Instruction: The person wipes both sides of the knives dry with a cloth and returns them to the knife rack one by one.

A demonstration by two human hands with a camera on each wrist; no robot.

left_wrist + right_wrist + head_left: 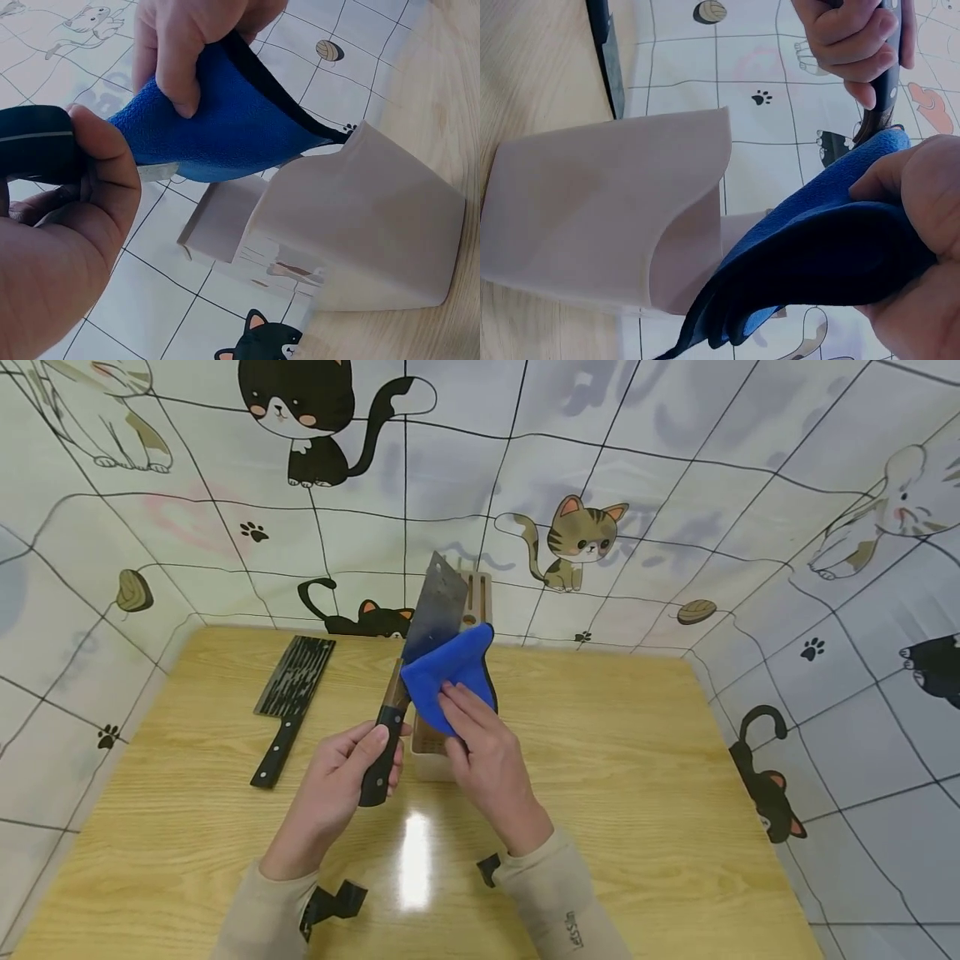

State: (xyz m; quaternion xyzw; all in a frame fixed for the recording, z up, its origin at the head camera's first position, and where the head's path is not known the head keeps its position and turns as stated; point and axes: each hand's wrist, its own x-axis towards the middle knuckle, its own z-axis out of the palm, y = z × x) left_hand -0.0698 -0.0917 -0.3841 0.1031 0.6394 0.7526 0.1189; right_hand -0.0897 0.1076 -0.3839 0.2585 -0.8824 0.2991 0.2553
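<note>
My left hand (341, 772) grips the black riveted handle of a cleaver (437, 597), whose broad grey blade points up and away. Against the lower part of that blade lies a folded blue cloth (450, 672) with a dark edge. My right hand (491, 764) pinches the cloth, thumb on one side and fingers on the other, as the left wrist view shows. The cloth covers part of the blade near the handle. In the right wrist view, the cloth (817, 195) hangs in folds beneath the right hand.
Behind the hands stands a pale knife holder (435, 767) with a slotted section at its back. A second cleaver (296, 685) with a dark patterned blade lies on the wooden table (615, 760) at left. Cat-printed sheeting (465, 468) rises behind and at the sides.
</note>
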